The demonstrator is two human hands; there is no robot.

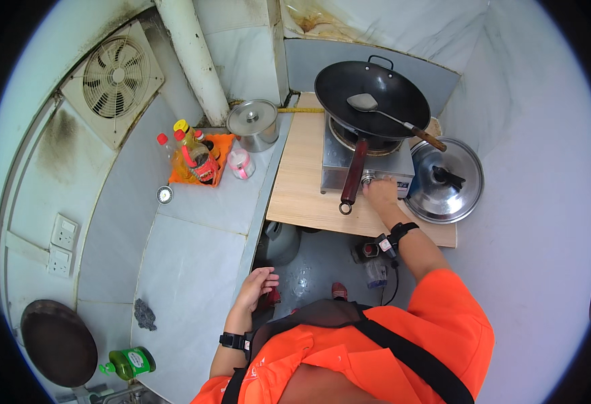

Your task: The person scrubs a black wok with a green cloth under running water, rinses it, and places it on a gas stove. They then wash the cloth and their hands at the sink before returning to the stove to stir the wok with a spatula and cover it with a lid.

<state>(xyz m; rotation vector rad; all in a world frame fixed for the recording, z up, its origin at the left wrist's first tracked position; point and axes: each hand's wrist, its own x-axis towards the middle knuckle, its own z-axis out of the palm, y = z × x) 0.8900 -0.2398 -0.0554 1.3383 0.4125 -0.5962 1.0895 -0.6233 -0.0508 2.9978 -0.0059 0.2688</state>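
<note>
My right hand point(380, 194) grips the control knob point(368, 179) on the front of a steel gas stove point(338, 169). Above the burner rests a black wok point(343, 86), tilted, its dark red handle point(355, 169) pointing toward me just left of that hand. Inside the wok lies a metal spatula point(363, 102), its wooden-ended handle leaning over the right rim. My left hand point(257, 288) hangs near the counter's front edge, fingers loosely curled and apart, with nothing in it.
A domed steel lid point(447, 179) leans right of the stove. On the tiled counter point(199, 262) stand a lidded steel pot point(252, 123), a pink-rimmed jar point(241, 164), sauce bottles point(202, 164) on an orange tray and a green soap bottle point(131, 362). Below sits a gas cylinder point(280, 245).
</note>
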